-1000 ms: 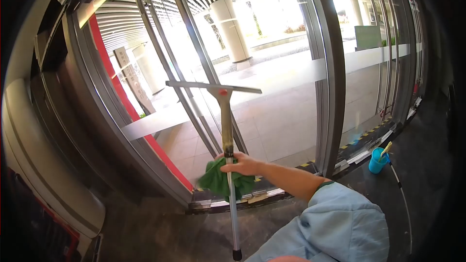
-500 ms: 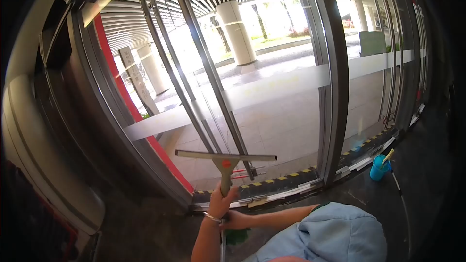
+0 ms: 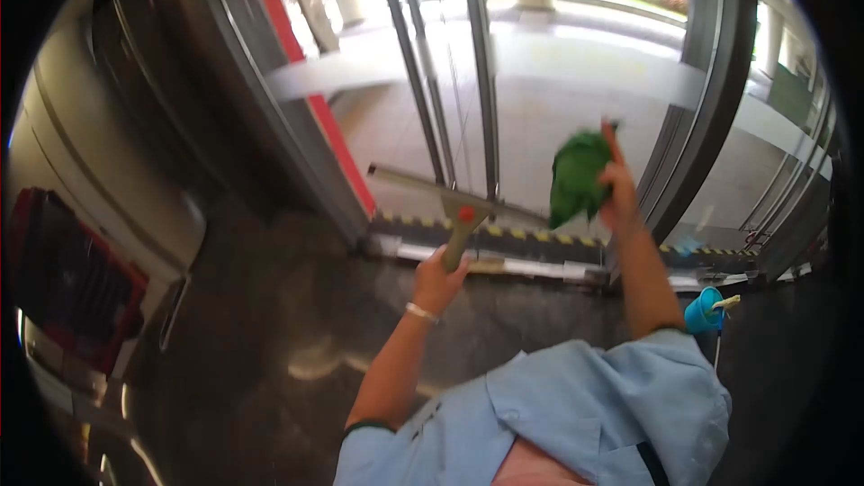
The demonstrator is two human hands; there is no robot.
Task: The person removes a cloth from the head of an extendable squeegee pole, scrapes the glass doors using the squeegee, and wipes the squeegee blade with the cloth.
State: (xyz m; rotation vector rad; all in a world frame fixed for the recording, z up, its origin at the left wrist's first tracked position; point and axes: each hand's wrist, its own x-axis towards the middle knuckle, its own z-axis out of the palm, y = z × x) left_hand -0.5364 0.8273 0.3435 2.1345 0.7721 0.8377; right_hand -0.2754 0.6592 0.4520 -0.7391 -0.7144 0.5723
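Note:
My left hand is closed around the handle of a squeegee. Its long blade tilts down to the right in front of the lower part of a glass door. A crumpled green cloth is gripped in my right hand, raised before the glass right of the squeegee. The cloth and hand are slightly blurred; whether the cloth touches the glass I cannot tell.
Long metal door handles stand upright ahead. A dark door post is at the right, and a blue bucket with a light-coloured tool stands on the dark floor. A dark red object is at the far left.
My hands have moved apart: the right hand, earlier at my left wrist, has swung up and right with the green cloth. The squeegee has tilted. My view has turned downward.

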